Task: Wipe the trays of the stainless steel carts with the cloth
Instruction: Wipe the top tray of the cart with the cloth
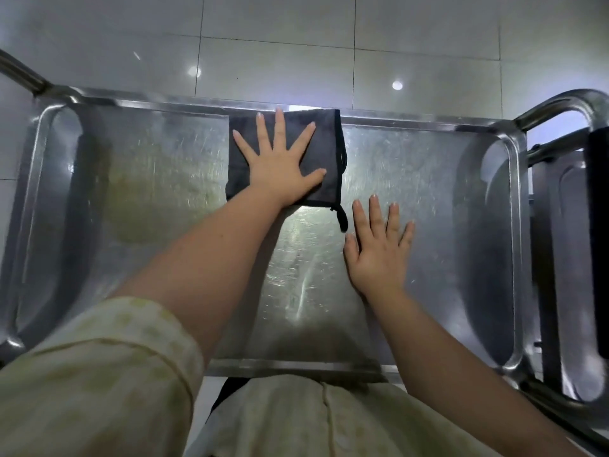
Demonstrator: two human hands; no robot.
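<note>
Pressing hand: left hand (280, 169) lay flat on the dark folded square cloth (326, 146), fingers straight and spread, gripping nothing.
Cloth: sat under that palm, its far edge against the far rim of the scratched rectangular stainless steel tray (428, 179).
Right hand (379, 255): rested flat and open on bare tray, just beside the cloth's near right corner, holding nothing.

We count two hands, left hand (280, 166) and right hand (379, 255); one cloth (329, 150); two steel trays, the near tray (428, 179) and a second tray (573, 252).
</note>
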